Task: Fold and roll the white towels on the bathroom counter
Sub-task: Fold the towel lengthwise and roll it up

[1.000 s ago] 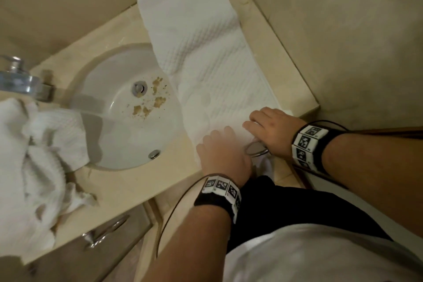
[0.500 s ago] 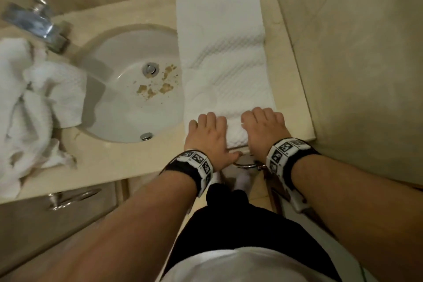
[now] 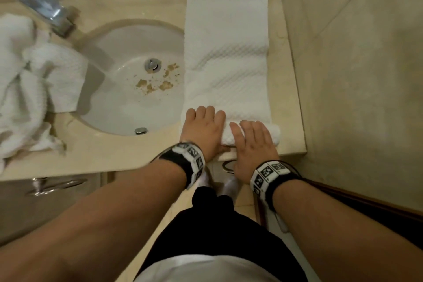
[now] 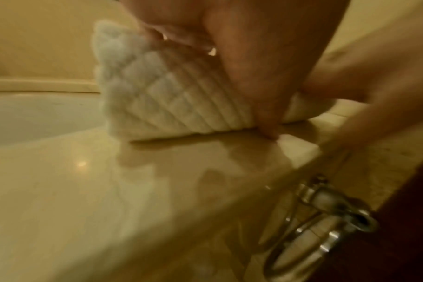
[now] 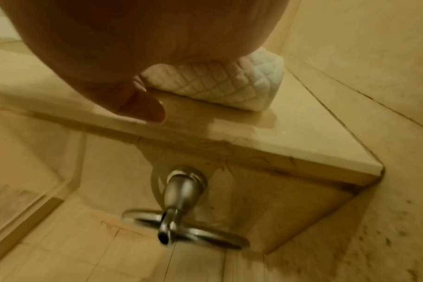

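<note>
A long folded white towel (image 3: 226, 52) lies on the beige counter (image 3: 114, 158) right of the sink, reaching from the back wall to the front edge. Its near end is a short thick roll (image 3: 273, 135). My left hand (image 3: 203, 128) arches over the roll's left part, fingers over the top. In the left wrist view its thumb (image 4: 266, 106) is tucked down behind the roll (image 4: 169, 103). My right hand (image 3: 251, 144) lies flat on the roll's right part, fingers straight. In the right wrist view the palm (image 5: 133, 47) covers the roll (image 5: 229, 84).
A heap of crumpled white towels (image 3: 23, 87) lies left of the sink (image 3: 128, 110), which has brown bits near the drain. The faucet (image 3: 45, 9) stands at the back left. A tiled wall (image 3: 354, 75) bounds the counter on the right. A chrome towel ring (image 5: 181, 234) hangs below the front edge.
Both hands have turned the towel's near end over into a roll, which has grown thicker and moved away from the front edge. My head view has swung square to the counter.
</note>
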Demonstrator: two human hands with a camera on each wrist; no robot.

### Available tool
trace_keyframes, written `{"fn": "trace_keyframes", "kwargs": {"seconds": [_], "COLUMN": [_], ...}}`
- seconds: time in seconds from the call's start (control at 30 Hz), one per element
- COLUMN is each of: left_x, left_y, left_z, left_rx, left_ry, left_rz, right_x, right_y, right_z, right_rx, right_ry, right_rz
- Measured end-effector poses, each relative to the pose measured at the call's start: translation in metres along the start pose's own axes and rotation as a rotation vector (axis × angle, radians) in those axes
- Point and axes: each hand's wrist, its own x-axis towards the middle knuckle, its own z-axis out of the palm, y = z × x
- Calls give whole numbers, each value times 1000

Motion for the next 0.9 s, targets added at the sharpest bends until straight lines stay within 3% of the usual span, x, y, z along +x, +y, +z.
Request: {"fn": "trace_keyframes", "kwargs": {"seconds": [0.1, 0.3, 0.6, 0.9], "left_x": [-27, -17, -49, -48], "left_y": [14, 11, 37, 45], "left_z": [18, 17, 27, 22], "left_rx": [-88, -66, -94, -210], "left_ry": [153, -4, -57, -154], "left_rz": [-15, -58, -41, -207], "right_x": [16, 21, -14, 10], "right_y": [2, 5, 1, 7], "right_z": [-11, -6, 8, -24], "right_rx": [13, -47, -61, -37], "right_ry": [-49, 7, 33, -277], "right_rz": [39, 31, 35, -21]}}
